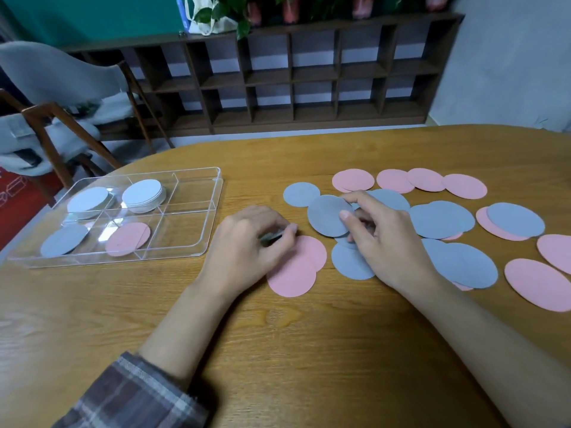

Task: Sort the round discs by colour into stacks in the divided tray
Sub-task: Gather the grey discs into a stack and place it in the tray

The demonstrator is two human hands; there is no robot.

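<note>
Several grey and pink round discs lie loose on the wooden table [278, 350], right of a clear divided tray [191, 245]. My right hand [383, 239] pinches a grey disc [327, 216] between thumb and fingers, its edge lifted above other grey discs. My left hand [247, 242] grips a thin stack of grey discs [272, 236] seen edge-on, just above two pink discs [293, 273]. Inside the tray sit two pale stacks [142, 195] at the back, a grey disc [63, 240] at the front left and pink discs [127, 239] in the front middle.
A row of pink discs [411, 180] lies at the back, more pink ones [537, 284] at the right edge. Beyond the table stand a grey chair [61, 75] at the left and a dark wooden shelf unit [293, 78].
</note>
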